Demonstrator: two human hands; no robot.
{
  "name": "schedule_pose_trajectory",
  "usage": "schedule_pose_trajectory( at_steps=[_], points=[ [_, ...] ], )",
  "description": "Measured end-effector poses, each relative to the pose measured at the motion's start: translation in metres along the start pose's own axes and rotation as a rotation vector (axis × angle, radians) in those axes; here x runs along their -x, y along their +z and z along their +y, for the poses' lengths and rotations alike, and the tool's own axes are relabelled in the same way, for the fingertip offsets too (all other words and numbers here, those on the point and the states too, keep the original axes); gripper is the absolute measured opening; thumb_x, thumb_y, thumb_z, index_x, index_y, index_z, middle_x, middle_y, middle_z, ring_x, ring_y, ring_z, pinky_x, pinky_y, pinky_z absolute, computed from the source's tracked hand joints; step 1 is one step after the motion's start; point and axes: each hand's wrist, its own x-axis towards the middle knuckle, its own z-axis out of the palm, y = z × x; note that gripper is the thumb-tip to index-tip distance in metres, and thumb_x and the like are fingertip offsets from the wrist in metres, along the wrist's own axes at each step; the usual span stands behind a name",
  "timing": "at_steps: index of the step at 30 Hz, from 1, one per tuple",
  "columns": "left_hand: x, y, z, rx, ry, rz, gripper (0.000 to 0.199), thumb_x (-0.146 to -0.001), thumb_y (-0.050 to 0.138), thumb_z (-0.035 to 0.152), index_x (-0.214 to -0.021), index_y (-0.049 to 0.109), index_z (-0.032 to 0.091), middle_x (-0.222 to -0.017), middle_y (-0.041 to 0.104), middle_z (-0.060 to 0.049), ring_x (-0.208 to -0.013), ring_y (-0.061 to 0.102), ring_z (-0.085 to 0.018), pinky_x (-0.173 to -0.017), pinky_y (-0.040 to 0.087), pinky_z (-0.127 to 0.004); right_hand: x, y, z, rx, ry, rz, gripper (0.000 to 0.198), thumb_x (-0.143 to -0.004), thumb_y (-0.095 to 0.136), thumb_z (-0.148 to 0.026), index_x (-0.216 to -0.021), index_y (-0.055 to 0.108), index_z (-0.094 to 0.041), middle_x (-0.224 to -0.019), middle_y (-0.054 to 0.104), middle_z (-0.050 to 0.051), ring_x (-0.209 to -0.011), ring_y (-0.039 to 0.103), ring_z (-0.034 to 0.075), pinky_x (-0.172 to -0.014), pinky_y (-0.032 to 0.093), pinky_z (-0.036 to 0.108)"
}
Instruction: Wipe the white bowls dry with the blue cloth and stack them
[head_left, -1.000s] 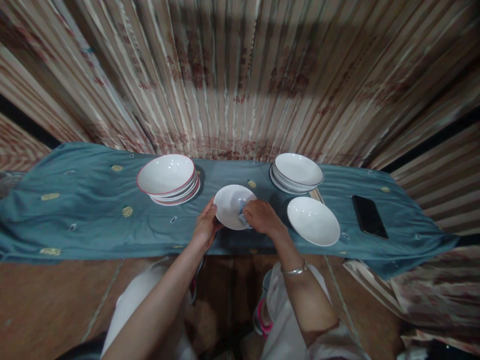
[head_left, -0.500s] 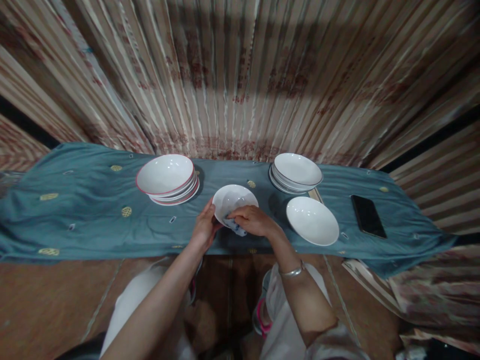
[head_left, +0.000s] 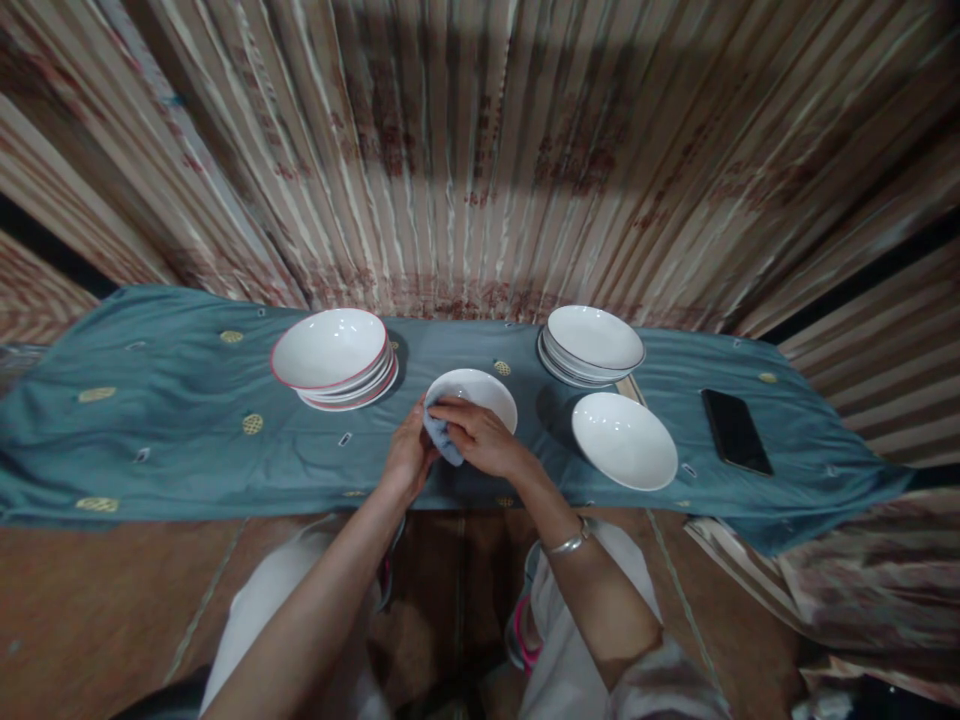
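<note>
In the middle of the table a white bowl (head_left: 491,392) is tilted, its left rim gripped by my left hand (head_left: 409,448). My right hand (head_left: 480,436) pinches a blue-grey cloth (head_left: 442,432) and presses it over the bowl's left rim, close to my left fingers. The cloth hides part of that rim. To the right lies another white bowl (head_left: 625,440), apart from both hands.
A stack of red-rimmed bowls (head_left: 334,352) stands at the left back, and dark-rimmed bowls (head_left: 596,340) are stacked at the right back. Farther right lies a black phone (head_left: 736,432). A teal patterned cloth (head_left: 187,420) covers the table; a striped curtain (head_left: 465,160) hangs behind.
My right hand has moved left with the cloth, from the bowl's near inside to its left rim. My left hand keeps its hold on the bowl.
</note>
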Motion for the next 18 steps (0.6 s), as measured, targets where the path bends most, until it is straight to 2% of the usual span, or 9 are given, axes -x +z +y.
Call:
schedule_pose_trajectory(
  at_steps=[4, 7, 13, 18],
  points=[
    [0.003, 0.001, 0.002, -0.025, -0.007, 0.02, 0.042, -0.087, 0.068, 0.039, -0.122, 0.066, 0.016, -0.111, 0.075, -0.009, -0.093, 0.072, -0.02, -0.06, 0.057, -0.023, -0.004, 0.003, -0.001, 0.066, 0.023, 0.026, 0.054, -0.093, 0.037, -0.007, -0.142, 0.057, -0.016, -0.155, 0.049, 0.01, -0.141, 0.047, 0.018, -0.12, 0.035, 0.034],
    [0.005, 0.002, 0.003, -0.035, 0.007, -0.005, 0.049, -0.085, 0.071, 0.034, -0.13, 0.063, 0.019, -0.12, 0.073, -0.01, -0.1, 0.071, -0.022, -0.066, 0.06, -0.026, -0.006, 0.004, 0.0, 0.125, 0.044, 0.03, 0.056, -0.092, 0.038, -0.007, -0.146, 0.053, -0.013, -0.16, 0.041, 0.012, -0.145, 0.043, 0.021, -0.122, 0.033, 0.037],
    [0.006, 0.003, 0.003, -0.022, -0.012, -0.016, 0.059, -0.081, 0.075, 0.033, -0.138, 0.06, 0.024, -0.128, 0.072, -0.01, -0.107, 0.07, -0.024, -0.076, 0.062, -0.031, -0.012, 0.006, 0.007, 0.245, 0.06, 0.086, 0.058, -0.092, 0.04, -0.007, -0.149, 0.047, -0.008, -0.16, 0.039, 0.017, -0.149, 0.035, 0.025, -0.124, 0.031, 0.042],
    [0.004, 0.002, 0.001, -0.031, -0.004, -0.016, 0.058, -0.08, 0.076, 0.037, -0.136, 0.063, 0.025, -0.133, 0.069, -0.01, -0.107, 0.07, -0.025, -0.073, 0.062, -0.03, -0.015, 0.005, 0.012, 0.368, 0.148, 0.084, 0.061, -0.091, 0.039, -0.005, -0.152, 0.042, -0.006, -0.161, 0.036, 0.018, -0.15, 0.03, 0.028, -0.122, 0.033, 0.045]
  ],
)
